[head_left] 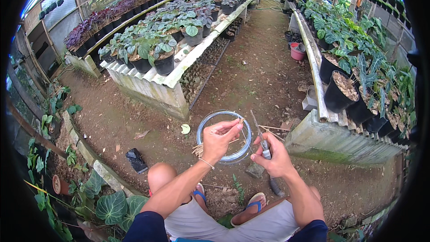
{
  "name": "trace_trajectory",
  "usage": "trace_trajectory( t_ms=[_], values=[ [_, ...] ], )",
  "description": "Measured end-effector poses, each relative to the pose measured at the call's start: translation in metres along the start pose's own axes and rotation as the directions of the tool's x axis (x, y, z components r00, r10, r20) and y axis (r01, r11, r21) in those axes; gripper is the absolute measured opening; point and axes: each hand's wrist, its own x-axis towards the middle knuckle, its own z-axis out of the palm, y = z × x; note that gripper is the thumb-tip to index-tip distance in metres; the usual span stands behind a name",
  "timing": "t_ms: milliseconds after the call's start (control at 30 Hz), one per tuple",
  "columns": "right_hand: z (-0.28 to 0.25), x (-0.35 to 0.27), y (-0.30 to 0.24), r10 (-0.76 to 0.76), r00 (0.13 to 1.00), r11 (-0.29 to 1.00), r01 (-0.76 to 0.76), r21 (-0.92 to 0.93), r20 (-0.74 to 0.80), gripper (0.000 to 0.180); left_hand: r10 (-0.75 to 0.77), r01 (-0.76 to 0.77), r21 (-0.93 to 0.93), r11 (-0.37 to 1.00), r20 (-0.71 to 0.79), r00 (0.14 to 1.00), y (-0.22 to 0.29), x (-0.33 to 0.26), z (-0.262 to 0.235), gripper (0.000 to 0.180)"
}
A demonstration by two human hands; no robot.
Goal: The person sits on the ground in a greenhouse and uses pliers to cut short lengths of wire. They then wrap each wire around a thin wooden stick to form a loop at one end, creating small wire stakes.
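Observation:
My left hand [217,140] is closed, its thumb and forefinger pinching a small brownish piece [241,120], maybe the end of a thin stick. Held in my right hand [275,157] is a knife [258,125] with a narrow blade pointing up and away and a greyish handle. A dark curved end [277,188] shows below that hand, in line with the handle; whether it belongs to the knife is unclear. Beneath both hands a coil of silvery wire [202,125] lies on the soil. Several thin bamboo sticks [197,151] rest partly hidden below my left hand.
Potted plants fill a raised bench [181,69] ahead left and another bench [322,112] at right, with a dirt path [260,49] between. A red bucket [297,52] stands by the right bench. Nearby lie a stone [255,170] and a crumpled black object [136,160].

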Motion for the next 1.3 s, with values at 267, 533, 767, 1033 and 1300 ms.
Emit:
trace_trajectory(
  t_ms=[267, 533, 767, 1033, 1300],
  values=[
    [-0.003, 0.003, 0.005, -0.027, 0.997, 0.999, 0.024, 0.04, 0.067, 0.037, -0.011, 0.011, 0.0, 1.0, -0.017, 1.0, 0.0, 0.0, 0.0, 0.022],
    [-0.003, 0.009, 0.017, -0.195, 0.959, 0.936, 0.244, 0.255, -0.203, 0.031, -0.077, 0.078, -0.004, 0.997, 0.092, 0.993, -0.001, -0.009, 0.004, 0.023],
    [-0.023, 0.015, 0.022, -0.485, 0.853, 0.871, 0.453, -0.19, -0.192, 0.025, -0.223, 0.22, 0.04, 0.975, 0.242, 0.944, -0.01, -0.025, 0.015, 0.021],
    [-0.033, 0.018, 0.026, -0.564, 0.824, 0.811, 0.539, -0.229, -0.059, 0.032, -0.335, 0.336, 0.059, 0.94, 0.35, 0.875, -0.006, -0.031, 0.017, 0.02],
    [-0.024, 0.017, 0.023, -0.485, 0.861, 0.873, 0.47, -0.129, -0.15, 0.03, -0.297, 0.352, -0.088, 0.932, 0.375, 0.878, -0.005, -0.028, 0.015, 0.017]
  ],
)
